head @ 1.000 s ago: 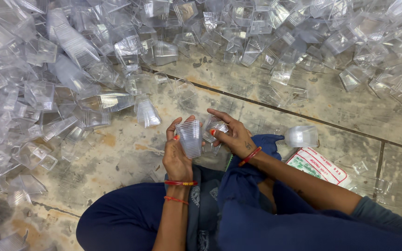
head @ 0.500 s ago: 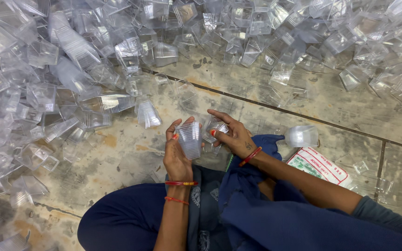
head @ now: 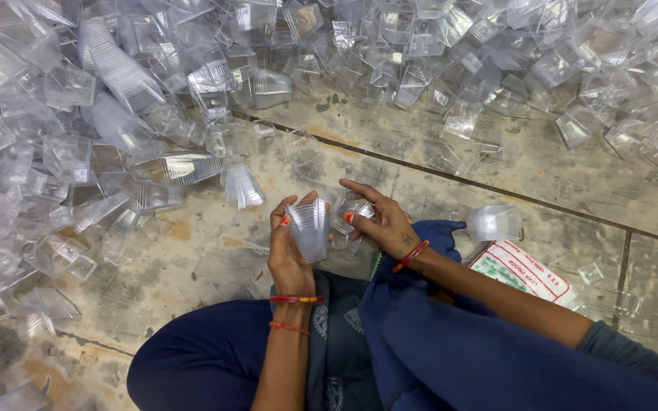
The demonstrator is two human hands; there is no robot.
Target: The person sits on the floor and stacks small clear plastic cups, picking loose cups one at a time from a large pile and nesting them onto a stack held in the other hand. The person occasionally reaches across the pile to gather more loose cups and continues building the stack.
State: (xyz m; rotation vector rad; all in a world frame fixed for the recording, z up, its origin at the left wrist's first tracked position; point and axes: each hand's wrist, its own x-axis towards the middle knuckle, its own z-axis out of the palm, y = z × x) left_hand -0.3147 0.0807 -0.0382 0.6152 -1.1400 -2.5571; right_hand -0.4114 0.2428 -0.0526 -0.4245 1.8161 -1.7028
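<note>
Resting upright in the left hand is a stack of clear plastic cups, square-mouthed and tapering, nested tightly so their rims form fine ridges down its length. It sits just above the person's lap, over a worn, stained stone floor. The left hand's fingers are curled around the stack from behind, thumb at one side and fingertips at the other, gripping it; two red bangles ring that wrist. The right hand is just beside it, forefinger stretched out along the top, the other fingers bent around a single clear cup held near the stack's mouth. A red band circles that wrist too.

A large heap of loose clear cups spreads across the left and top of the view, running off the frame on three sides. One lone cup lies on its side to the right, near a printed plastic packet partly covered by the right forearm. The transparency makes it hard to tell how many cups are in the stack, or whether the right hand holds one or more.
</note>
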